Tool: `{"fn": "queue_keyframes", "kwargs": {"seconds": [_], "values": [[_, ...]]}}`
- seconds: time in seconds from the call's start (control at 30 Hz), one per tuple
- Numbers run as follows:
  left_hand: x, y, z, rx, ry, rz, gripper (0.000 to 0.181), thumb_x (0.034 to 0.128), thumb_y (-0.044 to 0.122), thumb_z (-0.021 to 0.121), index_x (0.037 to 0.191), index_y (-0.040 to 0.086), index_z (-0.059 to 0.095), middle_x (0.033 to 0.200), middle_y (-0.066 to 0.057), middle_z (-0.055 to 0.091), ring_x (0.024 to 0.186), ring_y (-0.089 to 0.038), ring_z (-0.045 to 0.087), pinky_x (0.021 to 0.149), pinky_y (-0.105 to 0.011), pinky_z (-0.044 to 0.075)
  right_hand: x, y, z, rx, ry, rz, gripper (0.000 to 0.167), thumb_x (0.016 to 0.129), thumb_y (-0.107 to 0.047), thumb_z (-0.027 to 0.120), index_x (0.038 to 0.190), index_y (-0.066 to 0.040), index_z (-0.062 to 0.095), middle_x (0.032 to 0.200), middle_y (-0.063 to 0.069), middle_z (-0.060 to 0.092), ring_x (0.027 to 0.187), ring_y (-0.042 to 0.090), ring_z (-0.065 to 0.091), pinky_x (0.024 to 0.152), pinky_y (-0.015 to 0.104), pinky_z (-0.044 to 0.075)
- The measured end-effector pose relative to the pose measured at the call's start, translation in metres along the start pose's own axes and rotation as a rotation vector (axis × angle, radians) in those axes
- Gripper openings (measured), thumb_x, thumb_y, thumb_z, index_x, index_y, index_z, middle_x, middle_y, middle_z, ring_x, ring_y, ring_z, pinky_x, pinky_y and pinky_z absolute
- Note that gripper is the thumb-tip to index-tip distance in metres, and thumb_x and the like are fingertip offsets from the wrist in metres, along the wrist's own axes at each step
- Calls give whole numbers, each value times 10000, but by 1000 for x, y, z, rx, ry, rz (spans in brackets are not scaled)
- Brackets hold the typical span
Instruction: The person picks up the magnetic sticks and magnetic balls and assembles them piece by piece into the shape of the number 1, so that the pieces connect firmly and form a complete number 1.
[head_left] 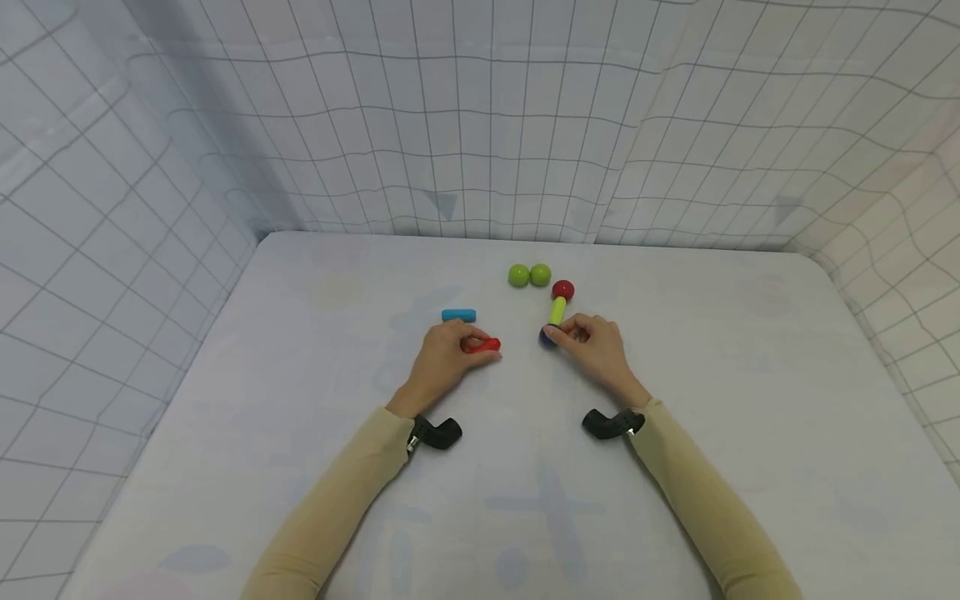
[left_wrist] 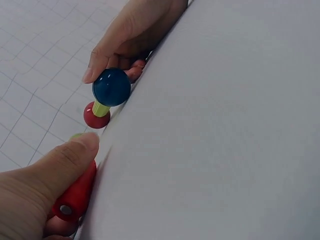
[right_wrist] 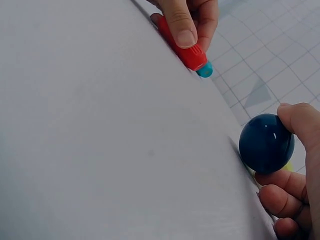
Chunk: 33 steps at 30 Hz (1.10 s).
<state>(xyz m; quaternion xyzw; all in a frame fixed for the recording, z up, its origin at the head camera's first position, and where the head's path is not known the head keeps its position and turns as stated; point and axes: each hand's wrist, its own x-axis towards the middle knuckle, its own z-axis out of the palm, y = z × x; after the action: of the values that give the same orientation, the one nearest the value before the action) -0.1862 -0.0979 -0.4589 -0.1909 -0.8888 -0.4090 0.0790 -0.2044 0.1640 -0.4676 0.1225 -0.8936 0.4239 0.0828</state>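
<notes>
My left hand (head_left: 442, 360) pinches a red rod (head_left: 491, 344) between thumb and fingers, low over the table. A hole shows in the rod's near end in the left wrist view. With thumb and fingers, my right hand (head_left: 600, 348) holds a dark blue ball (right_wrist: 265, 144). From that ball a yellow-green rod (head_left: 557, 311) runs away to a red ball (head_left: 563, 289); the three line up and appear joined. A light blue rod (head_left: 458, 315) lies just beyond my left hand.
Two green balls (head_left: 519, 275) sit side by side on the white table (head_left: 720, 333), left of the red ball. White netted or gridded walls (head_left: 465, 125) enclose the table at the back and both sides.
</notes>
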Motion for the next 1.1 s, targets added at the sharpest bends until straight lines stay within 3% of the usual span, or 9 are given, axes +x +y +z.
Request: {"fn": "queue_keyframes", "kwargs": {"seconds": [0.27,0.4,0.7,0.9,1.1], "values": [[-4,13,9,112,-19,-77,324,763,291,814,957,44,735,801,-11,577,691,-132,512,609,-270,440,7,5,-2,-16,8,17,282,830,-398,724,786,-120,699,624,-36,564,672,187,458,725,358,265],[-4,16,13,138,-7,-86,312,792,293,788,962,40,724,807,-22,569,682,-136,511,597,-266,439,8,4,-2,-18,2,29,287,828,-402,723,787,-119,696,630,-34,561,684,189,461,733,357,269],[-4,23,29,-37,71,-36,245,814,259,765,884,26,731,694,9,582,603,-87,522,547,-239,436,9,3,-2,-32,7,42,301,822,-423,724,764,-130,688,627,-35,557,682,183,464,723,344,284],[-3,29,40,-164,66,-87,238,800,244,783,871,21,740,681,23,630,589,-55,561,521,-223,456,9,2,-2,-30,4,45,310,826,-431,717,770,-128,688,630,-32,555,685,185,463,727,352,280],[-2,34,46,-225,58,-141,208,809,227,771,835,23,740,601,46,631,508,-50,573,468,-227,459,9,2,-2,-27,15,25,292,833,-413,715,769,-129,694,620,-41,561,674,185,471,711,352,282]]}}
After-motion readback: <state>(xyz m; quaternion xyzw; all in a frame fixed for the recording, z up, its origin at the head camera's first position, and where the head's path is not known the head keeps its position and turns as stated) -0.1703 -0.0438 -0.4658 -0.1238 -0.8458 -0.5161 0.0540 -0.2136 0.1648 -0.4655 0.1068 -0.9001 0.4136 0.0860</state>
